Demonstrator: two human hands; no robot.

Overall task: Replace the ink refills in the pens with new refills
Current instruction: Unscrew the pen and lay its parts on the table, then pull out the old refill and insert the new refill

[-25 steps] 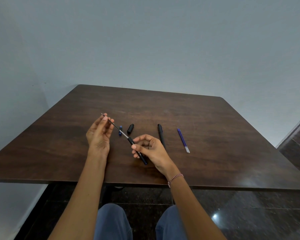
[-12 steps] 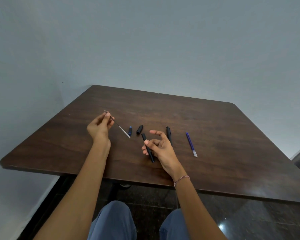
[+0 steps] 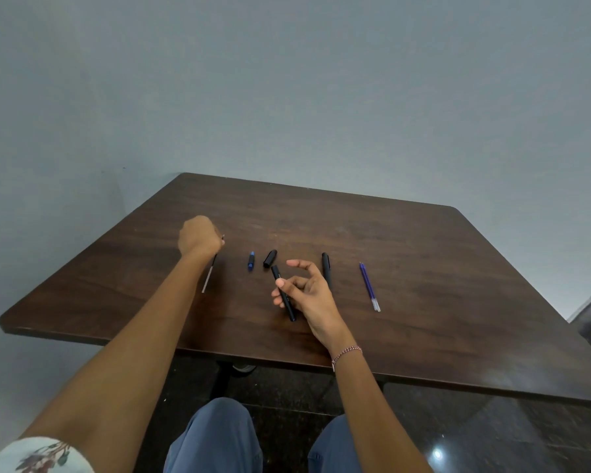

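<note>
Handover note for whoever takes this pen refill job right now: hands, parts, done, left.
Left hand: closed on the old refill, low over the table at left.
Right hand: holds the empty black barrel.
On the table: small blue piece, black cap, second black pen, new blue refill at right.
Done: old refill out of the first pen.
Left: drop the old refill, fit the new one, reassemble, then do the second pen.

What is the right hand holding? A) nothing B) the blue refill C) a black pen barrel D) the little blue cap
C: the right hand pinches a black pen barrel above the table, while the blue refill lies untouched off to its right.
</note>
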